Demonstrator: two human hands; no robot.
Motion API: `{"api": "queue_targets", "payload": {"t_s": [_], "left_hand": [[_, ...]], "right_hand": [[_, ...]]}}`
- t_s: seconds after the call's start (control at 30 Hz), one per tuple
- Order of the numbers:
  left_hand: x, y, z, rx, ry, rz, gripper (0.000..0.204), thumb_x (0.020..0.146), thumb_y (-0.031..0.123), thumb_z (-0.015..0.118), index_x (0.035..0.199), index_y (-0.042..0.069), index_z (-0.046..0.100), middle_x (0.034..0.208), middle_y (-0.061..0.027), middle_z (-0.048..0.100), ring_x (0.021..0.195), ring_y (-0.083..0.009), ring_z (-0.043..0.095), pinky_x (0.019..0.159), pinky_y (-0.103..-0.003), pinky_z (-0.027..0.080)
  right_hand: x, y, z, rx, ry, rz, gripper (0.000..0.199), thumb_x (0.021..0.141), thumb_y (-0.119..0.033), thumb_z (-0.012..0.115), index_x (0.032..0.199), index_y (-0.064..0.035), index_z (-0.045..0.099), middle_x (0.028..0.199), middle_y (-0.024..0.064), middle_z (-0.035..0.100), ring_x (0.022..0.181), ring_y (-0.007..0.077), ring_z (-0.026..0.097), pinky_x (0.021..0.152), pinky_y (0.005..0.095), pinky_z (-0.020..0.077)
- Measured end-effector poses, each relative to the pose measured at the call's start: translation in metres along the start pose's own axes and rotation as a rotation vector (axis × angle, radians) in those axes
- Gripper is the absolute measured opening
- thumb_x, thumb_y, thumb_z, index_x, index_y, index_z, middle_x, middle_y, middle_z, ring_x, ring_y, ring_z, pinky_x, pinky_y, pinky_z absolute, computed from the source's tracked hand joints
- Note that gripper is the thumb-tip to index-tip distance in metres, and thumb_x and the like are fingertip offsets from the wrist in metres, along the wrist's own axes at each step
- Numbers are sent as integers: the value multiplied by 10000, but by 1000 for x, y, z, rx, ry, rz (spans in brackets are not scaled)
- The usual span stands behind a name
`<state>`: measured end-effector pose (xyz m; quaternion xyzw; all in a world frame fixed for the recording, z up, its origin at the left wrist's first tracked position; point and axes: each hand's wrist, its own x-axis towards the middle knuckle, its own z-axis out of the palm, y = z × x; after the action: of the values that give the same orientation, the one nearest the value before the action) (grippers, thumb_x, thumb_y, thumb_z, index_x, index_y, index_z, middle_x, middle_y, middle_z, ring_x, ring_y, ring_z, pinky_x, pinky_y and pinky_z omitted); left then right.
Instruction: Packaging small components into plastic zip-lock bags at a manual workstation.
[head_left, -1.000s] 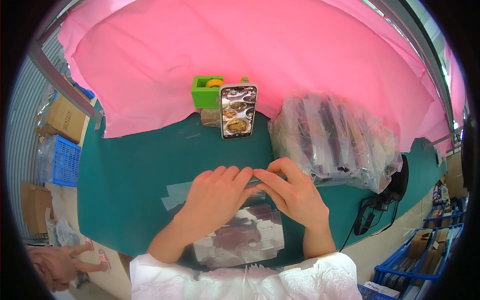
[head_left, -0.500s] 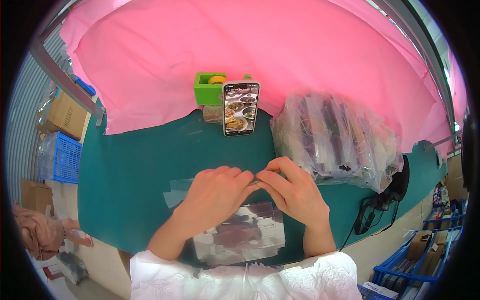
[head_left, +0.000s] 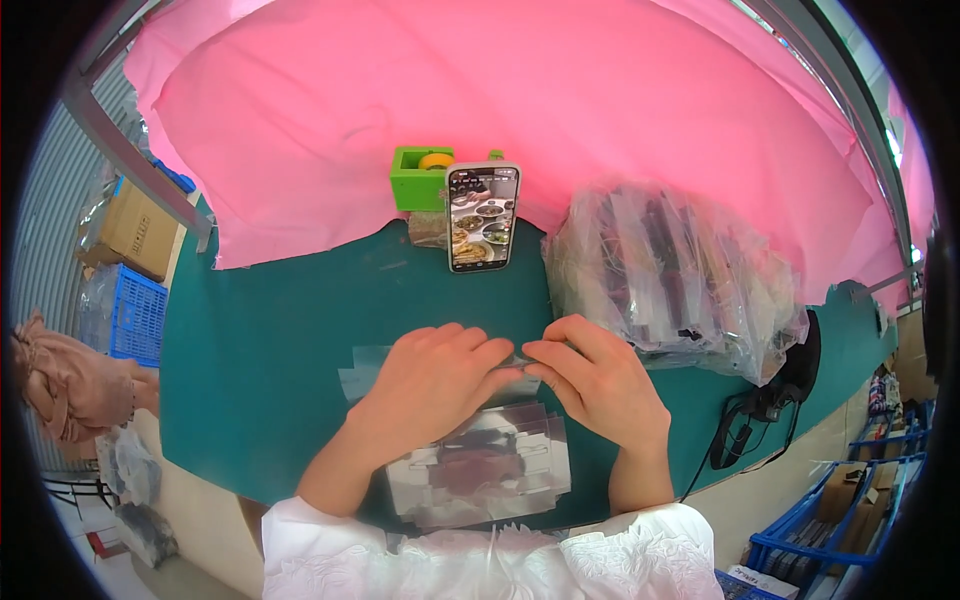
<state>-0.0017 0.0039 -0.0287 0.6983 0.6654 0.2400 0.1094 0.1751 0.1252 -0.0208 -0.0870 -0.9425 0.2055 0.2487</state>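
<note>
One wide green tabletop (head_left: 270, 320) spreads before me, its far side draped with pink cloth (head_left: 500, 80). To my left are a cardboard box (head_left: 130, 235), a blue crate (head_left: 140, 315) and a person (head_left: 80, 385) in tan clothing; blue trays (head_left: 840, 510) sit low on my right. Between my fingertips is a thin clear piece (head_left: 516, 362), see-through and hard to make out. My left hand (head_left: 435, 375) pinches it between thumb and forefinger; my right hand (head_left: 592, 378) has thumb and forefinger drawn narrow at its other end — whether they grip, I cannot tell. Nearer me lies a stack of clear sheets (head_left: 480, 470), flat, glossy, uneven at the edges; more clear film (head_left: 357, 384) shows beside my left hand. Farther off, a phone (head_left: 482, 220) stands near a boxy green tape dispenser (head_left: 415, 190), and a crinkled plastic bag (head_left: 670, 280) bulges, lumpy and translucent.
</note>
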Motion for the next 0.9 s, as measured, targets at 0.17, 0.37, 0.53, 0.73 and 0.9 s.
{"api": "queue_targets", "payload": {"t_s": [0.17,0.37,0.53,0.73,0.9], "left_hand": [[1,0,2,-13,-49,52,272,884,354,667,996,111,712,732,-53,632,711,-252,618,630,-377,485],[2,4,3,-59,92,-1,225,904,312,647,945,101,713,724,-47,635,696,-255,608,626,-380,483],[3,3,2,-26,-71,58,272,899,337,653,1000,90,708,734,-55,648,713,-253,618,642,-378,488],[-1,2,1,-17,-7,22,246,905,315,648,989,91,706,750,-50,664,713,-253,617,647,-371,490],[2,2,-4,-37,-31,32,272,899,336,655,1002,89,706,746,-54,663,719,-249,624,644,-372,488]], "right_hand": [[0,1,-6,10,-6,-6,210,787,-106,756,972,-44,680,897,86,588,725,257,596,609,354,495],[-3,2,-13,18,-15,31,178,785,-103,761,935,-43,689,890,83,600,725,257,605,615,349,497],[-3,1,-16,19,-25,29,173,781,-99,766,927,-44,692,892,82,603,732,255,613,621,347,502],[-6,5,-22,-12,19,69,164,779,-90,764,920,-46,693,895,80,605,728,251,616,619,348,503],[-8,6,-26,-36,33,49,156,774,-87,767,910,-47,700,890,78,605,710,244,614,611,336,499]]}}
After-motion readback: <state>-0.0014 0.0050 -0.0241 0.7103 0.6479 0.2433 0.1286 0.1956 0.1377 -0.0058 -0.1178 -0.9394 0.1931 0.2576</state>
